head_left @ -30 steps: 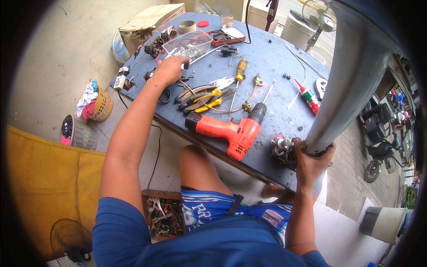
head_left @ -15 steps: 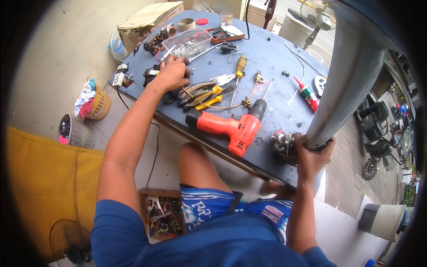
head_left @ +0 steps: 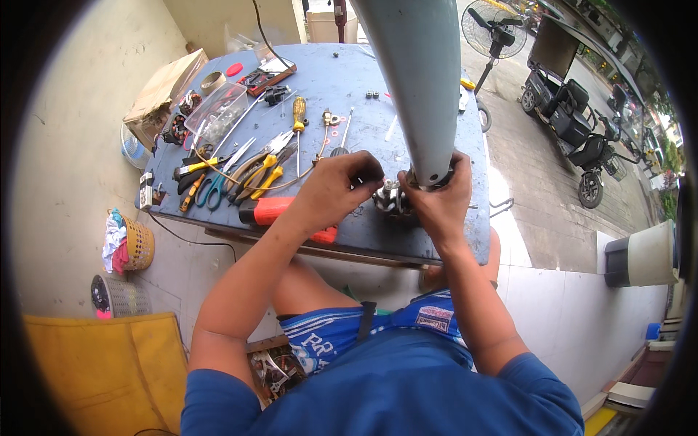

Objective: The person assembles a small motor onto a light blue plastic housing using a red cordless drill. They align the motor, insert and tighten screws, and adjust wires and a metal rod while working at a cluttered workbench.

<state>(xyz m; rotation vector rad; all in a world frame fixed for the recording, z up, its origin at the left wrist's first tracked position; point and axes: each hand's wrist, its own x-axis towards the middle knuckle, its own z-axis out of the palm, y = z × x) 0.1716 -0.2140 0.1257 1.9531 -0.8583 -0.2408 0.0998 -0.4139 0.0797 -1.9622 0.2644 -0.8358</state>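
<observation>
A large pale grey tube (head_left: 414, 80) leans in from the top of the view, its lower end above the table's near right edge. My right hand (head_left: 442, 207) is wrapped round that lower end. Just left of it sits a metal part resembling a small motor (head_left: 392, 198), partly hidden by my fingers. My left hand (head_left: 338, 187) hovers beside this part with fingers curled and thumb tip near the index; anything between them is hidden. Beneath my left wrist lies a red-orange cordless drill (head_left: 270, 209), largely covered by the hand and forearm.
Pliers (head_left: 254, 174), teal-handled scissors (head_left: 212, 190) and a yellow-handled screwdriver (head_left: 299, 116) lie on the blue table (head_left: 349, 73). A clear plastic tub (head_left: 218, 109) and a cardboard box (head_left: 163, 91) stand farther left. Below is a crate of tools (head_left: 276, 370).
My left hand has moved from the tools at the table's left to beside the metal part. The view has turned rightward; my right hand stays at the tube's end.
</observation>
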